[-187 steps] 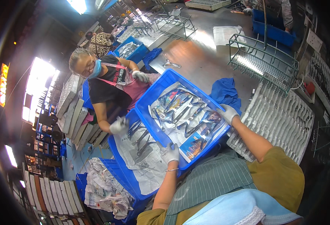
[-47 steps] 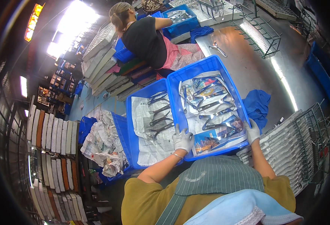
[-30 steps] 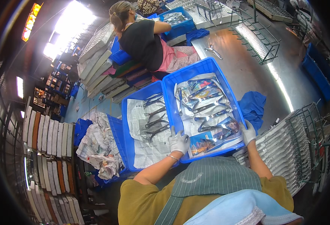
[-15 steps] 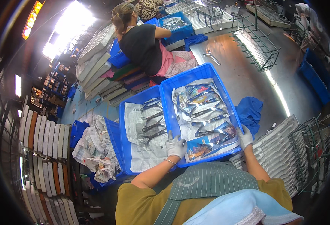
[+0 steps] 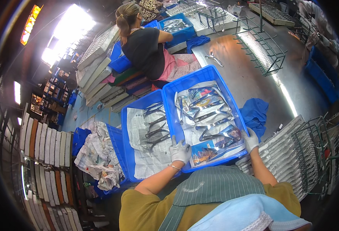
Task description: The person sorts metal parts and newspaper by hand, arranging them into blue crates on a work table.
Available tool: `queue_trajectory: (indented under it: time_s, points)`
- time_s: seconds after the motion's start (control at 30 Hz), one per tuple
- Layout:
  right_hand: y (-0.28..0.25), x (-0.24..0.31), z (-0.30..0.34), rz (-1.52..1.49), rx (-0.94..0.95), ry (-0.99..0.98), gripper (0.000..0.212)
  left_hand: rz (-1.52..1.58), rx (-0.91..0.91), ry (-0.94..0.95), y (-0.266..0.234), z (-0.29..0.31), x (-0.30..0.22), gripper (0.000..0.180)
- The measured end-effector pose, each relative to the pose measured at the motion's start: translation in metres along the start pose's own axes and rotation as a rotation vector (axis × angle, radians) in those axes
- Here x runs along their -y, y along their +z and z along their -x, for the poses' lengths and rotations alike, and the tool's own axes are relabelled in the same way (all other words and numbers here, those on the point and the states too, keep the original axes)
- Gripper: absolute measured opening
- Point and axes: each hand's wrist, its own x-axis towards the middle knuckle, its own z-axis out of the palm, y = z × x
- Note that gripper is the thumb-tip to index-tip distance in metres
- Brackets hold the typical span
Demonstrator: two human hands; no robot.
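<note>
- The left hand (image 5: pixel 180 151) gripped the blue bin (image 5: pixel 194 77) at near left.
- The right hand (image 5: pixel 250 139) gripped its near right side.
- It held metal tools (image 5: pixel 205 116), right of a second bin (image 5: pixel 126 123).

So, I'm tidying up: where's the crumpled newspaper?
In the head view, the crumpled newspaper is heaped at left, between the racked boards and the blue box left of the left hand.

We see a glaring window (image 5: pixel 68 32) and glowing orange sign (image 5: pixel 31 25) upper left, blue floor (image 5: pixel 106 113) below, and a shiny metal table (image 5: pixel 250 86) to the right.
</note>
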Motion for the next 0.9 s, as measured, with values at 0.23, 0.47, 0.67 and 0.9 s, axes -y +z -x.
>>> queue_trajectory:
  time_s: [0.23, 0.47, 0.67, 0.9]
  points:
    - [-0.006, 0.028, 0.008, -0.006, 0.033, -0.009, 0.041, -0.024, -0.067, 0.069, 0.010, 0.001, 0.005, 0.015]
    - [-0.008, 0.040, 0.009, 0.044, 0.068, -0.018, 0.041, -0.046, -0.056, 0.015, 0.015, 0.002, 0.010, 0.017]
    - [-0.009, 0.038, 0.008, 0.094, 0.049, -0.023, 0.043, -0.043, -0.046, 0.026, 0.013, 0.000, 0.008, 0.018]
    - [-0.010, 0.038, 0.012, 0.070, 0.047, -0.026, 0.042, -0.065, -0.020, 0.030, 0.007, 0.002, 0.003, 0.018]
